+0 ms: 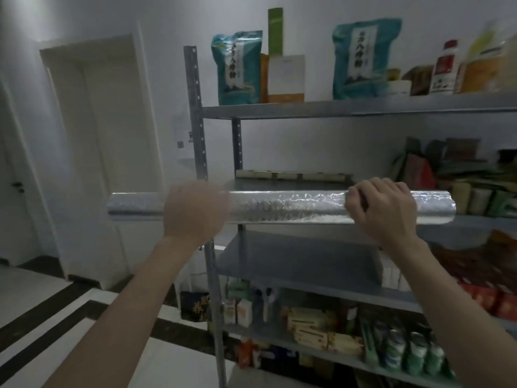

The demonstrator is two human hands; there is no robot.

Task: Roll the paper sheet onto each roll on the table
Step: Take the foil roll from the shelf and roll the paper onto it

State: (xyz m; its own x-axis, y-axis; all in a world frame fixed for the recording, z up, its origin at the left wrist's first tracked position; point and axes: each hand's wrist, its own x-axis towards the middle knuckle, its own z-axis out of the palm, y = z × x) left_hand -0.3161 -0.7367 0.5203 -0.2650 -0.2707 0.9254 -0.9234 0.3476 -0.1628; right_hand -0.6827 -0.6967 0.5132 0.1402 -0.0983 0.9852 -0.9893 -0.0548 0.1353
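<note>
A long silver embossed foil roll [285, 207] is held level in the air in front of a metal shelf rack. My left hand [195, 211] is closed around it left of its middle and looks blurred. My right hand [383, 208] grips it near the right end, fingers curled over the top. Both ends of the roll stick out past my hands. No table is in view.
The grey metal shelf rack [307, 109] stands straight ahead, with teal bags [237, 67] and a bottle on top and boxes, packets and cans on lower shelves. A white door [95, 141] is at the left. The floor is tiled with dark stripes.
</note>
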